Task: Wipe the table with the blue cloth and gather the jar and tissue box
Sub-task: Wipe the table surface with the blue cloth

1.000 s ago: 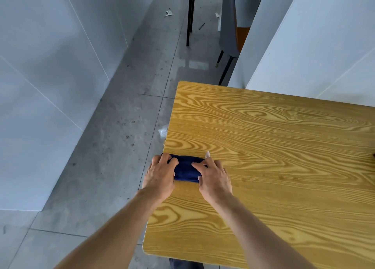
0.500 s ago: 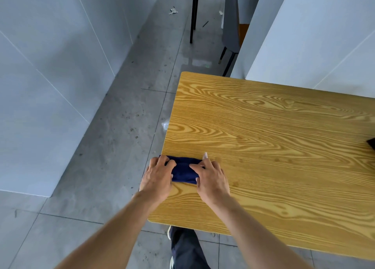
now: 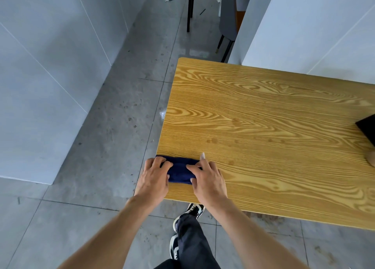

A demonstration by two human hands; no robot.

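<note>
— since a second ago, has anything moved?

— mostly the viewpoint. it has pulled back, so the table's near edge, a trouser leg and two shoes now show below, and a dark object [image 3: 368,129] has slid into view at the right edge. both hands sit on the cloth much as they did.

— where is the blue cloth?

— the blue cloth [image 3: 179,170] lies folded into a narrow band at the near left corner of the table [image 3: 263,110], its left end level with the table's left edge. its long axis runs left to right, roughly along the near edge.

— and the grip?

— the left hand [image 3: 154,179] covers the cloth's left end, fingers curled over the top. the right hand [image 3: 209,179] covers the right end, thumb tucked against the near side. neither is spread wide; both are bent and pressing or pinching the fabric against the wood. a small pale tab [image 3: 202,155] sticks up just beyond the right fingers; i cannot tell what it is.

— which way does the next stroke go?

— my guess: almost all the bare wood lies to the right and away, so the band would be pushed that way, broadside. the right hand is nearer that open surface.

— jar and tissue box?

— not clearly seen. the dark object is cut off by the frame.
</note>
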